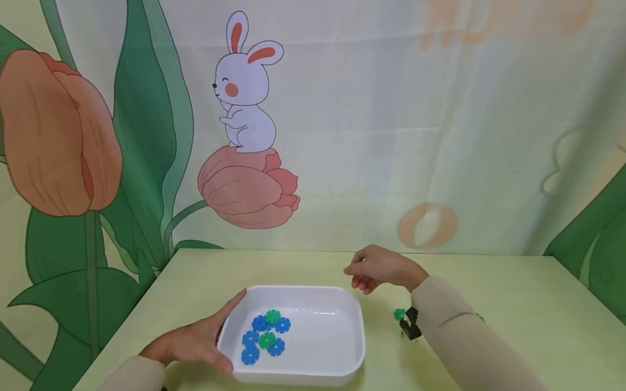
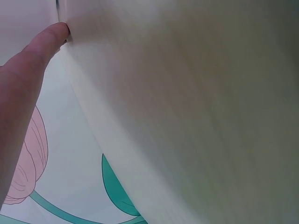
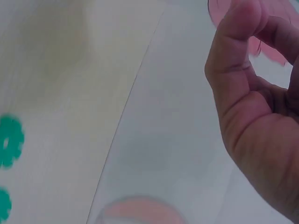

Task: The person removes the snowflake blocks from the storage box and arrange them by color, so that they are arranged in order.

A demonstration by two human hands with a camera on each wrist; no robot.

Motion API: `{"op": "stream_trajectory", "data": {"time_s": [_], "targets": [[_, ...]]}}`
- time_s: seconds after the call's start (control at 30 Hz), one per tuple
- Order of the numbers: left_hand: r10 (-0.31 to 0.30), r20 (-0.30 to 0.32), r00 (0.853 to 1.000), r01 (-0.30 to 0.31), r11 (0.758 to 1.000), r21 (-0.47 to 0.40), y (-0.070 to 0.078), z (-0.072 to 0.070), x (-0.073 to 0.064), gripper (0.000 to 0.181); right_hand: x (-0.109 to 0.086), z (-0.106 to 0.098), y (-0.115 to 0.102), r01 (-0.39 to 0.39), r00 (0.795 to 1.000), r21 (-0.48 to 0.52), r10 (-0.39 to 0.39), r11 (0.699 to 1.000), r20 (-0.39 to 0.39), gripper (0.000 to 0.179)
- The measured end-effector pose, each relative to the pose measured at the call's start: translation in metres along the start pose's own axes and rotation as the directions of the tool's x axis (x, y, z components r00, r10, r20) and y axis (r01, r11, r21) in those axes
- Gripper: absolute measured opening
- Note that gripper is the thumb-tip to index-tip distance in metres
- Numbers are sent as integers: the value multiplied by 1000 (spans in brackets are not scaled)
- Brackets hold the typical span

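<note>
A white rectangular tub [image 1: 303, 374] holds several blue snowflake discs [image 1: 250, 355] and green ones [image 1: 267, 340], grouped in its left half. My left hand [image 1: 198, 339] grips the tub's left end, thumb at the near corner and fingers at the far one. In the left wrist view a finger [image 2: 44, 44] lies against the tub's edge. My right hand [image 1: 379, 269] is above the table beyond the tub's right corner. Its fingers are curled, with the thumb [image 3: 236, 32] meeting or overlapping a finger in the right wrist view; no object shows in it.
A green snowflake disc [image 1: 399, 314] lies on the pale yellow table [image 1: 528, 304], right of the tub. Another green disc [image 1: 481, 317] peeks out past the right sleeve. Behind the table hangs a printed cloth [image 1: 342, 136] with a rabbit and tulips.
</note>
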State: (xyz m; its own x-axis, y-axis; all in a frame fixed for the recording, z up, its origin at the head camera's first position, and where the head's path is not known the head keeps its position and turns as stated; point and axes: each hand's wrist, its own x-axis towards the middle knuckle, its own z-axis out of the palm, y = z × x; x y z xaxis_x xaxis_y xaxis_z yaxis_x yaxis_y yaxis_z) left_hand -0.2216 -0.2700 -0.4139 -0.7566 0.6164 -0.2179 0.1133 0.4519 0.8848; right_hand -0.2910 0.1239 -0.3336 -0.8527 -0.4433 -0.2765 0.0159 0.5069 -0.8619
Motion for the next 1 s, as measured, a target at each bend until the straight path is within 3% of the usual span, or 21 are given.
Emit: {"op": "stream_trajectory", "data": {"time_s": [0.23, 0.53, 1.0], "targets": [[-3, -2, 1000, 3, 1000, 22, -2, -1, 2, 132, 20, 39, -21, -14, 999, -17, 15, 1000, 44, 19], [-9, -5, 1000, 9, 1000, 28, -4, -2, 0, 134, 37, 76, -35, -12, 995, -59, 18, 998, 101, 23], [-61, -21, 998, 62, 997, 49, -2, -2, -1, 129, 60, 120, -33, -61, 989, -43, 66, 997, 130, 18]]}}
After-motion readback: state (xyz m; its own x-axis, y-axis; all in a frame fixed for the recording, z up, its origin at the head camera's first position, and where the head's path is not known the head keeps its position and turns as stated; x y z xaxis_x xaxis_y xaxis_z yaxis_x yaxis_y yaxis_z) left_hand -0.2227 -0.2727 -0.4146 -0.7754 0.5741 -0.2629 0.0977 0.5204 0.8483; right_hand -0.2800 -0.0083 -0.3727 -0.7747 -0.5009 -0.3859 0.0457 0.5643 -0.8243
